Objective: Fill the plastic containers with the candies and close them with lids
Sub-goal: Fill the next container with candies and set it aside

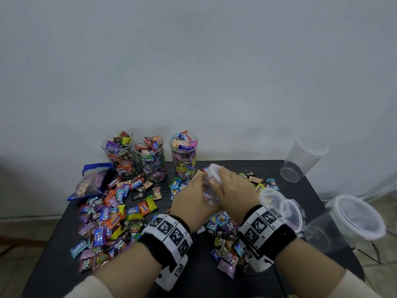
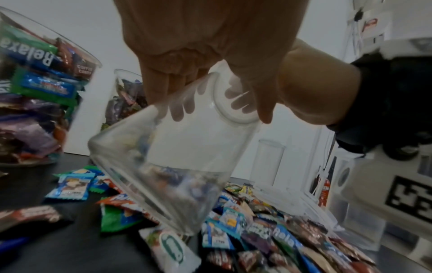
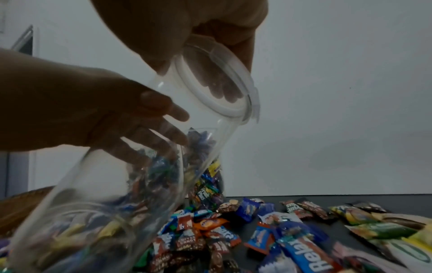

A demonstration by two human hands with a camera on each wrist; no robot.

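Above the table's middle I hold a clear plastic container (image 1: 209,191) (image 2: 175,147) (image 3: 112,184), tilted with its lidded end away from me. My left hand (image 1: 193,201) (image 3: 81,110) grips its body, fingers wrapped round the wall. The white lid (image 1: 214,171) (image 2: 236,103) (image 3: 217,83) sits on its mouth, and my right hand (image 1: 234,188) (image 2: 304,83) curls round that lid. Candies show through the wall; I cannot tell whether any lie inside. Loose wrapped candies (image 1: 111,220) (image 2: 268,230) (image 3: 292,230) cover the black table (image 1: 193,274).
Three open containers heaped with candies (image 1: 120,153), (image 1: 150,158), (image 1: 184,155) stand at the back. A blue candy bag (image 1: 92,181) lies at the left. At the right are empty lidded containers (image 1: 303,160), (image 1: 354,220) and two more (image 1: 270,196), (image 1: 292,214).
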